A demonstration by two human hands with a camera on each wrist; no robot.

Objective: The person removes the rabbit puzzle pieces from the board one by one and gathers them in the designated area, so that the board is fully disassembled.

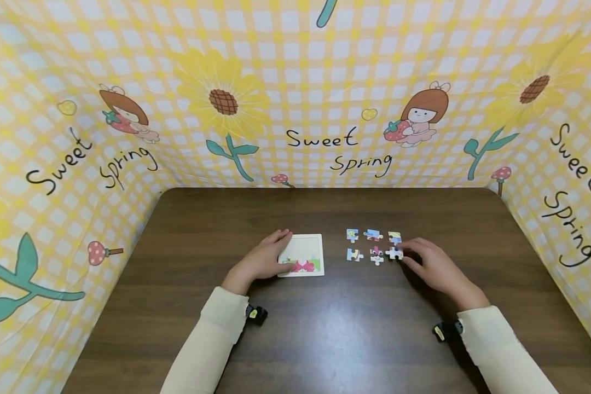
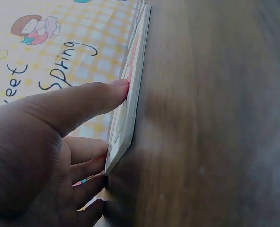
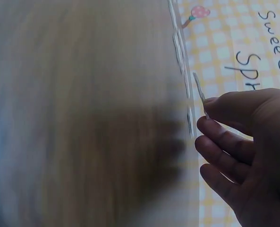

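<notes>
A flat square puzzle tray (image 1: 300,246) with a white rim and pink and green printing lies on the table. My left hand (image 1: 263,257) holds its left side, the thumb (image 2: 102,97) on its face and the fingers at its edge. To the right, my right hand (image 1: 435,268) pinches a small jigsaw piece (image 1: 394,253) between thumb and fingertips. In the right wrist view that piece (image 3: 199,90) is seen edge-on, tilted and raised off the table. Several other jigsaw pieces (image 1: 373,235) lie in two rows beside it, printed side up, including one with a pink figure (image 1: 376,255).
The brown wooden table (image 1: 345,328) has a checked yellow cloth (image 1: 320,98) standing around its back and sides. A black wrist camera (image 1: 257,314) sits at the left cuff and another camera (image 1: 447,330) at the right cuff.
</notes>
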